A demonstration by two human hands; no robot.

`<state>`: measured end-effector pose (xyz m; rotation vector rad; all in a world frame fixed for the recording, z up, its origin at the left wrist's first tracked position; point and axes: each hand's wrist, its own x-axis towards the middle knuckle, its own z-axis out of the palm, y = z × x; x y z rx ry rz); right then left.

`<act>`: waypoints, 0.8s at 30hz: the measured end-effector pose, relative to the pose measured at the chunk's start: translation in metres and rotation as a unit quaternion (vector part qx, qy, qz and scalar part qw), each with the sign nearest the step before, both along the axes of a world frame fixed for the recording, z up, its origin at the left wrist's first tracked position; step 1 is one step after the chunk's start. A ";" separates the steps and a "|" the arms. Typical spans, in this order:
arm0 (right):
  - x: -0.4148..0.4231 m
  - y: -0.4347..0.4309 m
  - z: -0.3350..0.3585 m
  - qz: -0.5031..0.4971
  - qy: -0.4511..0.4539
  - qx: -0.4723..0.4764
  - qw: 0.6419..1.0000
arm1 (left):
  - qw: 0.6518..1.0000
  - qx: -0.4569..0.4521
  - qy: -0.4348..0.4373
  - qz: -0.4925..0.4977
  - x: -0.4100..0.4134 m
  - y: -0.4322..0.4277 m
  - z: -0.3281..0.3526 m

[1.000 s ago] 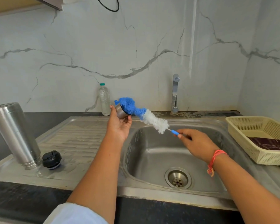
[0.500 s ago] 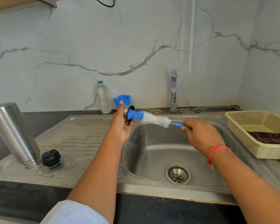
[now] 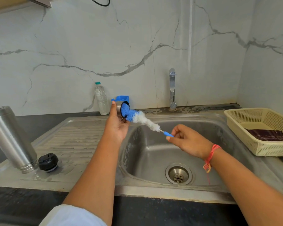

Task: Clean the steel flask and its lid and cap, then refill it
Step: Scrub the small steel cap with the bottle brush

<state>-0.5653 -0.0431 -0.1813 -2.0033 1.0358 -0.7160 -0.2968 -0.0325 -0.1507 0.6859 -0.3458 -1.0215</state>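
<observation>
- Head view: the left hand (image 3: 117, 126) is raised over the sink's left rim. It grips the small steel cap (image 3: 119, 108) in curled fingers, with the cap's open, black-rimmed mouth turned to the right.
- In the cap sits the blue head of a bottle brush (image 3: 145, 121), filling the opening. The white bristles and thin stem slope down to the right, over the basin.
- The right hand (image 3: 189, 141) pinches the brush's blue handle tip between thumb and fingertips, above the sink basin (image 3: 153, 160).
- At the bottom of the basin is a round drain strainer (image 3: 178, 175).
- The steel flask (image 3: 11, 139) stands mouth down on the ribbed drainboard (image 3: 75, 141) at the far left, threaded neck touching the metal. What is inside cannot be seen.
- The black lid (image 3: 48, 162) sits on the drainboard just beside the flask's neck, on a wet patch.
- A clear plastic bottle (image 3: 102, 99) with a teal top stands upright against the marble wall. How full it is cannot be told.
- A blue holder (image 3: 121, 97) is at the wall right behind the cap, and its contents are hidden.
- A cream perforated basket (image 3: 268, 149) rests on the counter to the right of the sink, with a dark patterned cloth (image 3: 268, 135) lying flat in it.
- The tap (image 3: 172, 88) stands behind the basin.
</observation>
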 end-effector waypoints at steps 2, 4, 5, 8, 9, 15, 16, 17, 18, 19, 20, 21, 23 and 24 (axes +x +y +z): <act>-0.001 -0.002 0.000 -0.028 0.037 -0.121 0.992 | 0.999 0.006 0.027 0.017 0.007 -0.002 -0.003; -0.001 -0.002 0.004 -0.072 0.090 -0.200 0.973 | 0.998 0.005 0.054 0.023 0.012 -0.003 -0.006; 0.000 -0.001 0.006 -0.098 0.123 -0.237 0.959 | 0.998 0.007 0.058 0.023 0.012 -0.002 -0.006; 0.003 -0.001 0.011 -0.147 0.188 -0.338 0.910 | 0.998 0.030 0.032 0.041 0.008 -0.001 -0.006; 0.004 -0.001 0.012 -0.149 0.196 -0.361 0.899 | 0.998 0.038 0.014 0.044 0.007 0.000 -0.005; 0.002 0.002 0.013 -0.141 0.199 -0.315 0.917 | 0.998 0.037 -0.029 0.042 0.002 0.002 -0.003; 0.001 0.004 0.013 -0.135 0.205 -0.286 0.926 | 0.998 0.029 -0.032 0.037 0.001 0.002 -0.002; -0.001 0.004 0.012 -0.128 0.210 -0.266 0.932 | 0.999 0.019 -0.036 0.031 -0.001 0.002 -0.001; -0.001 0.004 0.012 -0.119 0.211 -0.251 0.937 | 0.999 0.009 -0.040 0.024 -0.002 0.002 0.000; -0.001 0.005 0.011 -0.106 0.202 -0.233 0.945 | 0.999 0.000 -0.042 0.017 -0.002 0.002 0.001; 0.000 0.005 0.011 -0.086 0.183 -0.205 0.958 | 0.999 -0.010 -0.041 0.012 -0.002 0.002 0.002; 0.001 0.006 0.011 -0.061 0.156 -0.167 0.972 | 0.999 -0.017 -0.038 0.005 -0.001 0.002 0.002; 0.004 0.008 0.011 -0.015 0.089 -0.055 0.994 | 0.999 -0.024 -0.027 -0.009 -0.001 0.001 0.000; 0.004 0.009 0.012 0.001 0.045 0.016 0.999 | 0.999 -0.027 -0.026 -0.017 -0.001 0.000 -0.001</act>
